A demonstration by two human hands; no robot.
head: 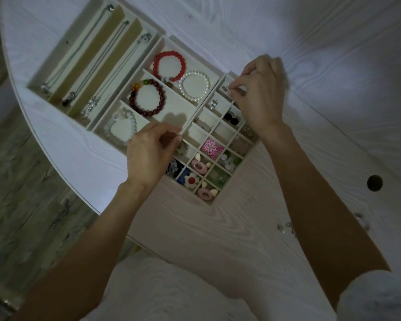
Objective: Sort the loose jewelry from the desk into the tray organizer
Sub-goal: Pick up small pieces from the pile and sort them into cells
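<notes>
- Desk (252, 228): pale wood grain, seen beneath both hands.
- Tray organizer (171, 105): placed under the hands, bracelets and earrings sorted inside.
- Left hand (148, 154): curled; divider edge pinched at its fingertips.
- Right hand (257, 93): small earring (226, 88) pinched over a far compartment.
- Loose jewelry (287, 227): observed beside the right forearm.

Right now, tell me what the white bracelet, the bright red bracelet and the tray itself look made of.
White bracelet: pearl or imitation pearl, judging by small round beads with a soft sheen. Bright red bracelet: glossy translucent beads, perhaps glass, resin or stone. Tray: pale matte dividers, thin and flat, possibly wood or card; the dim light leaves it open.
</notes>
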